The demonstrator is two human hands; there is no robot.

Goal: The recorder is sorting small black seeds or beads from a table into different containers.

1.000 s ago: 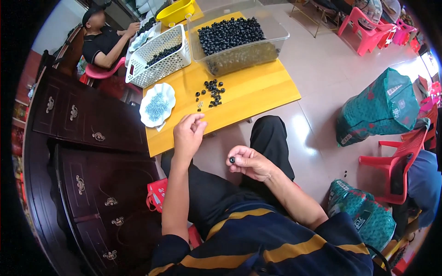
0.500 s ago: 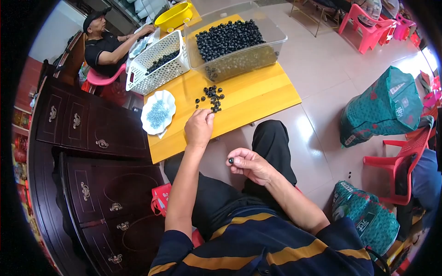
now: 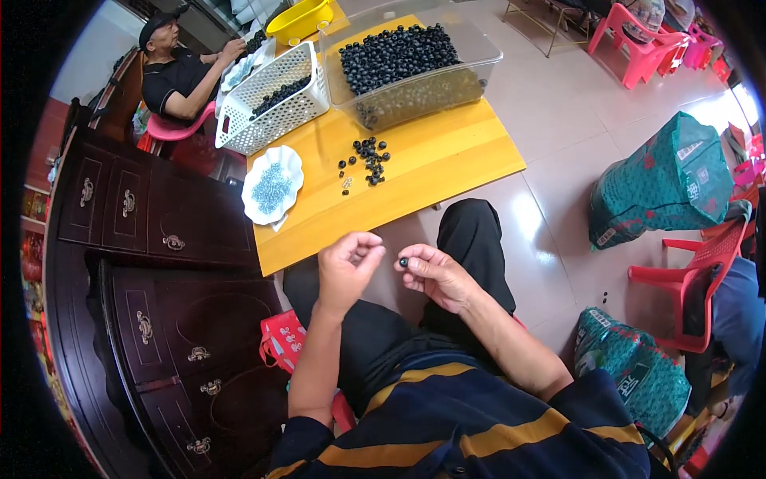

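My right hand (image 3: 435, 274) pinches a small black bead (image 3: 404, 262) between thumb and fingertips, above my lap. My left hand (image 3: 349, 266) is close beside it, fingers curled together as if pinching something tiny that I cannot make out. Both hands hover just in front of the near edge of a yellow table (image 3: 447, 172). On the table lies a loose heap of black beads (image 3: 369, 156), and to its left stands a white scalloped dish (image 3: 263, 214) holding small pale-blue pieces.
A clear tub (image 3: 471, 80) full of black beads and a white slotted basket (image 3: 275, 120) stand at the table's far side, a yellow bowl (image 3: 299, 20) behind. Another person (image 3: 179, 76) sits at the far left. Dark wooden cabinets (image 3: 159, 263) at left; red plastic chairs (image 3: 678, 287) and green sacks (image 3: 666, 188) at right.
My left hand has drawn back from the bead heap on the table to my lap, close to my right hand. My right hand has stayed over my lap with its bead.
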